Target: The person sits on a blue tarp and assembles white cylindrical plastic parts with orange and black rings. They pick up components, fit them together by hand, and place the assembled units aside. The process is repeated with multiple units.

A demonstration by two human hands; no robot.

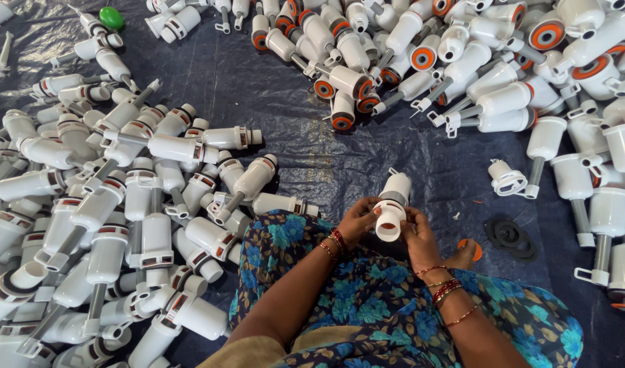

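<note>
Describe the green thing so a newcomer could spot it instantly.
Start at the big pile of white plastic parts covering the left of the dark sheet, and follow it to its far end, near the picture's top-left corner. There a small green cap lies on the sheet. It is the only green thing; its neighbours are white, with red or orange rings.

Floor-level assembly workshop, probably small-scale: hundreds of identical white plastic parts point(155, 240) piled on a dark tarpaulin point(271, 88), with loose black gaskets point(510, 237) beside them.
</note>
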